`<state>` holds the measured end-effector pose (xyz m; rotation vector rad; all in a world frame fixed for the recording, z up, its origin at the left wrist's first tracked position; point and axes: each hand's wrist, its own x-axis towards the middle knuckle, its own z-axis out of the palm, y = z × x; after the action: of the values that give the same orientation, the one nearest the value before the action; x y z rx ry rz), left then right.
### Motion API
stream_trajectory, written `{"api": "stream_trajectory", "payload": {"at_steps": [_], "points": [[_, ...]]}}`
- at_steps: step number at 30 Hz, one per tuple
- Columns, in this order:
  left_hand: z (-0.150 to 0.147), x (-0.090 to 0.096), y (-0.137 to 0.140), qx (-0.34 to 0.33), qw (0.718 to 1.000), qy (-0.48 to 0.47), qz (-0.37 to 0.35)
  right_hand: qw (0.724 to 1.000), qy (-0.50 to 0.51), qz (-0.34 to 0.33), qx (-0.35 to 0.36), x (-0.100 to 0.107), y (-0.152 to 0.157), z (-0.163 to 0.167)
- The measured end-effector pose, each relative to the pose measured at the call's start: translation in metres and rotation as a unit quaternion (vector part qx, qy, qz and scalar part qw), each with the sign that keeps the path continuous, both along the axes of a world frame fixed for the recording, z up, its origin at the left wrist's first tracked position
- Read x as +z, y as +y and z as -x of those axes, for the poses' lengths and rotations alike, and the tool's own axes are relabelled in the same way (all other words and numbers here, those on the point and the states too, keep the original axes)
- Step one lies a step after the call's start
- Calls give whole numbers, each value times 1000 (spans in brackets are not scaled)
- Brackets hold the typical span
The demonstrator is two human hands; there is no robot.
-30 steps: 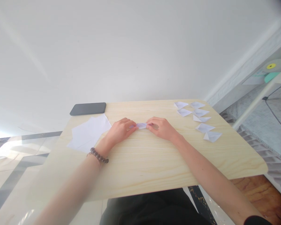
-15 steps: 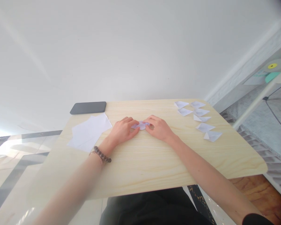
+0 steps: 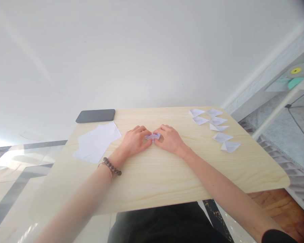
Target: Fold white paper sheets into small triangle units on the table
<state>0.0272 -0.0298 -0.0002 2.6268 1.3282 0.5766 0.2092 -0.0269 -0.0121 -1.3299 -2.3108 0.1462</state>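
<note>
Between my two hands, at the middle of the wooden table [image 3: 162, 179], is a small piece of folded white paper [image 3: 153, 136]. My left hand [image 3: 134, 140] pinches its left end, with thumb and fingers bent around it. The right end is held by the curled thumb and fingers of my right hand [image 3: 169, 138]. Fingertips cover part of the paper, so its full shape is hidden. Left of my left hand lie loose white paper sheets [image 3: 95, 141], overlapping one another.
Several folded paper boats [image 3: 219, 136] stand in two uneven rows at the table's right side. A dark phone [image 3: 95, 115] lies at the back left corner. The white wall [image 3: 147, 60] rises behind the table. A pale metal pole [image 3: 276, 109] stands beyond the right edge.
My hands have drawn slightly closer together on the folded paper. The paper now looks narrower and more bunched between my fingertips. The sheets and the boats have stayed put.
</note>
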Motion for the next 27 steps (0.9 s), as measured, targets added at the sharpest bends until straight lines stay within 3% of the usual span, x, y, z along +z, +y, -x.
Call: {"api": "stream_trajectory", "payload": {"at_steps": [10,19,27], "points": [[-4,-5,1,33,999,-31,25,1000,7,4,3,-2,0,-1],[5,-6,10,86,991,-79,61,992,87,55,80,1,10,-29],[16,-12,16,4,991,-121,56,990,94,31,96,-2,12,-31]]}}
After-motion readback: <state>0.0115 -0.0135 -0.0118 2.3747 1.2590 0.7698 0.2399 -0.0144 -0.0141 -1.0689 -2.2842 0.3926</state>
